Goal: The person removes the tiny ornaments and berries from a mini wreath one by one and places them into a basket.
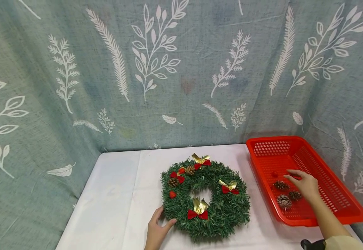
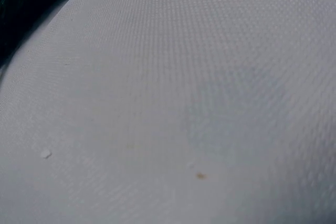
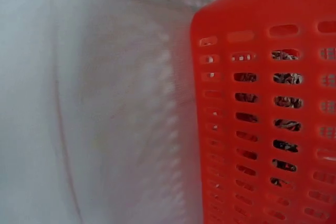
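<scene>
A green artificial wreath (image 1: 231,211) lies on the white table, decorated with red-and-gold bows (image 1: 199,210), pine cones (image 1: 173,182) and small red ornaments (image 1: 172,194). At its lower left edge, my left hand (image 1: 157,229) holds the rim between thumb and fingers. Over the red plastic basket (image 1: 325,177) reaches my right hand (image 1: 307,185), thumb and forefinger apart with nothing visible between them. Just left of those fingertips, a small red ornament (image 1: 274,174) sits in the basket. Below it are several pine cones (image 1: 284,201), some white-tipped.
White cloth (image 1: 112,194) covers the table. Grey-green curtains (image 1: 187,86) with white leaf prints hang behind and at both sides. The basket's slotted wall (image 3: 257,129) fills the right of the right wrist view; the left wrist view shows mostly tablecloth (image 2: 168,98).
</scene>
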Motion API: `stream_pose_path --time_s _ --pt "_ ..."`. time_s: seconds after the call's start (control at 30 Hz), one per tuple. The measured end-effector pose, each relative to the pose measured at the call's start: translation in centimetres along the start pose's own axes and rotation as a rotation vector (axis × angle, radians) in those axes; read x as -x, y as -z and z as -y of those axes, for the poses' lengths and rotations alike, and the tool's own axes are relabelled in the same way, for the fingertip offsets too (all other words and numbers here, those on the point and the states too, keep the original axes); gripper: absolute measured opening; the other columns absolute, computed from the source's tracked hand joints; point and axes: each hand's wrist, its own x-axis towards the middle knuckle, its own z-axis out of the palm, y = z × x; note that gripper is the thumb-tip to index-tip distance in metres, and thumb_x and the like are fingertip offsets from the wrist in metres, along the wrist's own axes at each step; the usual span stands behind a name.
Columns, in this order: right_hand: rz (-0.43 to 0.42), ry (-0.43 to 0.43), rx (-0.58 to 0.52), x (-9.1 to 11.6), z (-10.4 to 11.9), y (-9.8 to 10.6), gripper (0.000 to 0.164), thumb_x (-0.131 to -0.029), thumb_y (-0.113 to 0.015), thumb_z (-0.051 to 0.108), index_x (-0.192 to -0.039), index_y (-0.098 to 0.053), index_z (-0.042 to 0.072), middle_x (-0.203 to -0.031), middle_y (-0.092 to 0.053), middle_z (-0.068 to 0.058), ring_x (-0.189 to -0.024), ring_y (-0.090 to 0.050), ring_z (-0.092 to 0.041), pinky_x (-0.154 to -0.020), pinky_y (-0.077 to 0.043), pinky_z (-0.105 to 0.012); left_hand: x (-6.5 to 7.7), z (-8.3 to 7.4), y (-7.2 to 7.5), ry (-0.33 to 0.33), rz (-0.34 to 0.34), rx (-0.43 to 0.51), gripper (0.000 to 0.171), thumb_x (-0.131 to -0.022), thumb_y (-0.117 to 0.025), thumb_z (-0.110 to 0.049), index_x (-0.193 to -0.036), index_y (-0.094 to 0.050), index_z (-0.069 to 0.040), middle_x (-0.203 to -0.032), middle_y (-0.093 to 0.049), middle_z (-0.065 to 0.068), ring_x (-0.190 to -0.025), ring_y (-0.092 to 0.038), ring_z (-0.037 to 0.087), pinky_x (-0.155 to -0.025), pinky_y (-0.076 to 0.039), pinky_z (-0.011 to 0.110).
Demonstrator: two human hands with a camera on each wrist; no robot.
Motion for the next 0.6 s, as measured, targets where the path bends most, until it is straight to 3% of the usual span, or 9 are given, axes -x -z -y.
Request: stream_pose_path --time_s 0.13,0.23,0.33,0.47,0.53,0.6 --pt "0.052 0.009 -0.012 -0.2 -0.6 -0.4 0.039 -0.089 -0.068 0.03 -0.111 -0.068 -0.002 -0.101 -0.068 -0.024 -0.061 -0.045 0.005 -0.046 -0.039 -0.023 0.1 0.0 0.0 -0.012 -0.005 -0.003 0.061 -0.07 -0.083 -0.028 -0.12 -0.062 -0.001 -0.118 -0.063 0.007 -0.11 -0.058 0.022 -0.091 -0.051 0.039" --pt "0.087 0.014 0.009 -0.4 -0.9 -0.8 0.037 -0.087 -0.069 0.028 -0.109 -0.069 -0.002 -0.102 -0.068 -0.023 -0.063 -0.045 0.005 -0.049 -0.04 -0.022 0.1 0.0 0.0 -0.002 0.007 0.011 0.063 -0.071 -0.083 -0.029 -0.122 -0.06 0.001 -0.119 -0.062 0.01 -0.112 -0.057 0.026 -0.092 -0.05 0.042" --pt "0.132 0.022 0.029 -0.5 -1.0 -1.2 0.037 -0.087 -0.07 0.026 -0.11 -0.067 -0.003 -0.103 -0.067 -0.025 -0.059 -0.044 -0.002 -0.049 -0.038 -0.023 0.0 0.1 0.1 0.018 0.017 0.016 0.065 -0.072 -0.082 -0.029 -0.124 -0.058 0.003 -0.122 -0.061 0.014 -0.114 -0.056 0.03 -0.093 -0.049 0.044" --pt "0.178 0.043 0.055 -0.5 -0.9 -1.5 0.038 -0.087 -0.069 0.023 -0.112 -0.065 -0.005 -0.104 -0.065 -0.028 -0.067 -0.057 -0.022 -0.05 -0.041 -0.025 -0.1 0.2 0.2 0.039 0.022 0.015 0.067 -0.073 -0.082 -0.031 -0.124 -0.057 0.004 -0.123 -0.059 0.017 -0.115 -0.056 0.032 -0.094 -0.048 0.046" --pt "0.178 0.056 0.073 -0.5 -0.9 -1.6 0.035 -0.087 -0.07 0.021 -0.11 -0.066 -0.005 -0.103 -0.066 -0.027 -0.078 -0.06 -0.026 -0.054 -0.043 -0.025 -0.2 0.2 0.2 0.042 0.027 0.02 0.067 -0.073 -0.082 -0.031 -0.125 -0.057 0.003 -0.123 -0.059 0.016 -0.115 -0.055 0.032 -0.095 -0.048 0.046" --pt "0.179 0.061 0.08 -0.5 -0.9 -1.7 0.032 -0.086 -0.071 0.019 -0.108 -0.067 -0.004 -0.101 -0.067 -0.025 -0.079 -0.06 -0.024 -0.055 -0.044 -0.024 -0.1 0.1 0.2 0.041 0.032 0.021 0.066 -0.073 -0.081 -0.031 -0.125 -0.057 0.002 -0.123 -0.059 0.015 -0.115 -0.056 0.031 -0.094 -0.048 0.046"
